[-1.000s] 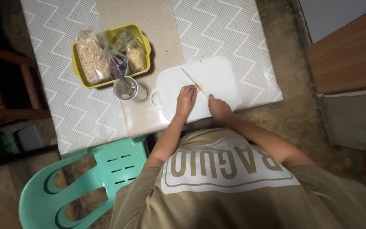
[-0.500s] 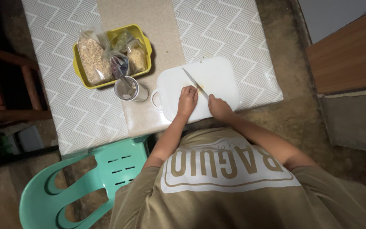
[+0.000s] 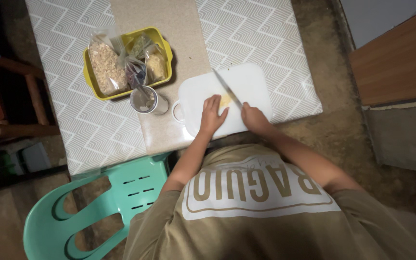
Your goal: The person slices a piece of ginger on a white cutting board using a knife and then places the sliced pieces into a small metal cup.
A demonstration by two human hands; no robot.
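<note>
A white cutting board (image 3: 246, 82) lies on the table's near side. My right hand (image 3: 253, 117) grips a knife (image 3: 227, 87) whose blade angles up and to the left across the board. My left hand (image 3: 212, 114) rests on the board with its fingers together, pressing on a small yellowish piece of food (image 3: 225, 100) right beside the blade. The food is mostly hidden by my fingers.
A yellow tray (image 3: 90, 79) holding several clear bags of dry ingredients sits at the left, with a metal cup (image 3: 146, 101) and utensil just below it. The table (image 3: 73, 125) wears a zigzag cloth. A teal plastic chair (image 3: 97, 202) stands at my left.
The knife has shifted to the right and lifted farther up the board. My right hand moved right with it. More of the yellowish piece shows beside my left fingers.
</note>
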